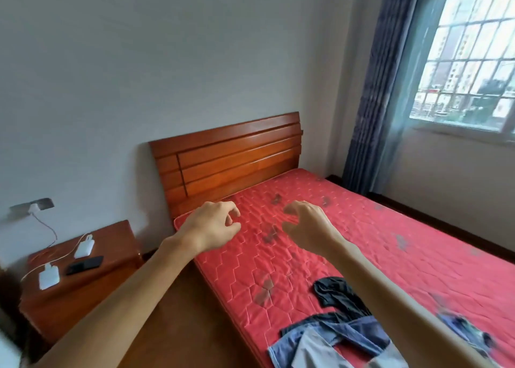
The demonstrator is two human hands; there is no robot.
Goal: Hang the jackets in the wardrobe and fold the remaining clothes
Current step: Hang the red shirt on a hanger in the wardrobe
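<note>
A heap of blue and grey clothes [334, 337] lies crumpled on the near end of the red mattress [390, 242], a black garment [337, 292] just beyond it; above the mattress the left hand [211, 225] and right hand [306, 225] hover loosely curled, grasping nothing; left, a wooden bench [117, 236] carries a phone [85, 265]; farther off, headboard [228, 158], curtain [373, 103], window [473, 61].

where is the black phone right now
The black phone lies at the head view's lower left, on the wooden nightstand, between the far white charger and the near white charger.
</note>
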